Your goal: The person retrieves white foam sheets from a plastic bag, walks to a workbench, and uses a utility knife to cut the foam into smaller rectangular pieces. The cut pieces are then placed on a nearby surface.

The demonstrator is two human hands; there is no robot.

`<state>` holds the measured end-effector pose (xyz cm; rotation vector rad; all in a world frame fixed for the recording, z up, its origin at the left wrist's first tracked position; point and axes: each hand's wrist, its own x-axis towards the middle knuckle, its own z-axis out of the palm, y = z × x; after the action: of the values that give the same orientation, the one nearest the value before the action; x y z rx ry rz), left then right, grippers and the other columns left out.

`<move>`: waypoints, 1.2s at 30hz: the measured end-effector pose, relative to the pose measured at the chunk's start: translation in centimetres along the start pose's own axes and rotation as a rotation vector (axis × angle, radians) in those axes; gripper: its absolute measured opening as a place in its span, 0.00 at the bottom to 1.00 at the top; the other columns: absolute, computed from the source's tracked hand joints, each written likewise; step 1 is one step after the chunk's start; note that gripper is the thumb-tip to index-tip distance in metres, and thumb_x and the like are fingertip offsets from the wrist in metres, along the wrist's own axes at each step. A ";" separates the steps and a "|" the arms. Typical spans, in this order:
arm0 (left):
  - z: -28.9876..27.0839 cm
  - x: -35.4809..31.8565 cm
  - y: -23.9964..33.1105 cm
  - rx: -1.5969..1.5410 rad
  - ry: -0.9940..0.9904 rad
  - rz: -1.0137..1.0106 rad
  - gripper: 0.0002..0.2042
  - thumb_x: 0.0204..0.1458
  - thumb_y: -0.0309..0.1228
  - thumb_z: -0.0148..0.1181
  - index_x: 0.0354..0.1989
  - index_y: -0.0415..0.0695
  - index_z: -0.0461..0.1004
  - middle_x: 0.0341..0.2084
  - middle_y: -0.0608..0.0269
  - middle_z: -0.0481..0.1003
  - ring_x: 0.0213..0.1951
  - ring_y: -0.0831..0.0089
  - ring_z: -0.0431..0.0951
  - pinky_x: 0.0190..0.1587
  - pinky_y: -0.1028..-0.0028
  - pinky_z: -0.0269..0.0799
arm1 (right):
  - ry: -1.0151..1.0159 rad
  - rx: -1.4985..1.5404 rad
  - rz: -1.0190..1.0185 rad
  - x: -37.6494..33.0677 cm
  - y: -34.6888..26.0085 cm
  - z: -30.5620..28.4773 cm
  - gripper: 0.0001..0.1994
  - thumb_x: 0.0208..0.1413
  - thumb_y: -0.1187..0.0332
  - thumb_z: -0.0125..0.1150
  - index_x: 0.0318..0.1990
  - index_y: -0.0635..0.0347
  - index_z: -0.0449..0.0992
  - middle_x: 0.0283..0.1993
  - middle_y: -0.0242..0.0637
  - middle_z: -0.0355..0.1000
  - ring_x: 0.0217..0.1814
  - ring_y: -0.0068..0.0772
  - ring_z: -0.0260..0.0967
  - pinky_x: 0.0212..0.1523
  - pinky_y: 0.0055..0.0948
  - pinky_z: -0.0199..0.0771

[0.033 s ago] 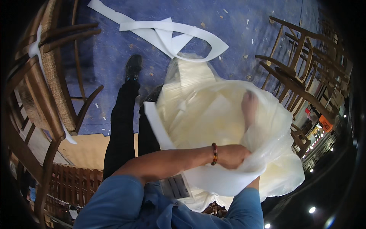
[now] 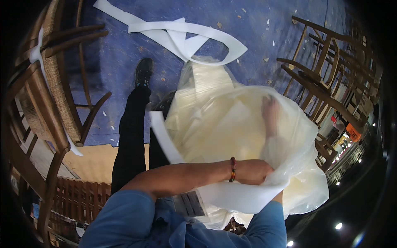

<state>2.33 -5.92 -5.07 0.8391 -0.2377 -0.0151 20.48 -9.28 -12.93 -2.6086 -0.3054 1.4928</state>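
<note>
Below my head camera, a clear plastic bag [image 2: 231, 136] hangs in front of my legs, stuffed with cream-white sheets. My left hand [image 2: 254, 171] — bead bracelet [image 2: 233, 169] on the wrist — is closed on the bag's rim together with a white foam strip [image 2: 244, 196]. My right hand [image 2: 271, 113] is inside the bag (seen blurred through the film); cannot tell its grip. More white strips [image 2: 182, 35] lie on the blue floor [image 2: 115, 62] beyond. Wooden chairs [image 2: 322, 78] stand either side.

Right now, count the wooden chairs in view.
At least 3: one chair at the left, one chair at the upper right, another chair below it. More may be hidden at the right edge.
</note>
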 end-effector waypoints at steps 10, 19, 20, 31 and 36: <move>2.6 0.7 3.2 -0.096 -0.211 0.134 0.11 0.48 0.33 0.53 0.28 0.36 0.72 0.25 0.43 0.75 0.30 0.47 0.74 0.34 0.56 0.67 | -0.120 -0.166 -0.011 -0.2 1.3 0.4 0.15 0.61 0.71 0.49 0.53 0.67 0.70 0.54 0.44 0.72 0.57 0.39 0.69 0.57 0.37 0.68; 5.0 1.6 2.5 0.033 -0.286 0.141 0.12 0.52 0.32 0.49 0.26 0.33 0.71 0.26 0.42 0.74 0.31 0.47 0.74 0.35 0.56 0.68 | 0.426 -1.051 -0.420 -2.0 4.2 3.5 0.18 0.56 0.70 0.52 0.53 0.69 0.70 0.56 0.49 0.69 0.58 0.50 0.66 0.55 0.45 0.66; 4.9 1.7 2.6 0.033 -0.310 0.135 0.12 0.52 0.32 0.49 0.26 0.33 0.70 0.25 0.42 0.74 0.31 0.47 0.74 0.35 0.57 0.68 | 0.483 -1.064 -0.264 -1.7 4.4 3.3 0.18 0.55 0.69 0.52 0.51 0.70 0.71 0.52 0.49 0.71 0.55 0.51 0.68 0.53 0.45 0.67; 4.3 2.5 4.6 -0.012 -0.343 0.151 0.12 0.52 0.30 0.49 0.23 0.32 0.68 0.22 0.40 0.71 0.26 0.47 0.72 0.31 0.56 0.66 | 0.381 -0.897 -0.386 -3.9 6.7 2.4 0.20 0.57 0.68 0.52 0.55 0.70 0.68 0.55 0.49 0.70 0.56 0.52 0.67 0.55 0.46 0.67; 2.8 1.8 4.7 -0.035 -0.337 0.076 0.11 0.52 0.30 0.51 0.24 0.33 0.69 0.21 0.40 0.71 0.26 0.47 0.72 0.30 0.56 0.66 | 0.322 -0.814 -0.265 -1.6 6.3 2.4 0.21 0.58 0.67 0.51 0.57 0.70 0.66 0.56 0.49 0.69 0.57 0.52 0.67 0.56 0.46 0.67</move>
<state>3.16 -5.04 0.56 0.7893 -0.5848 -0.0895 18.34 -15.72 -14.07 -3.1281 -1.3996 0.9487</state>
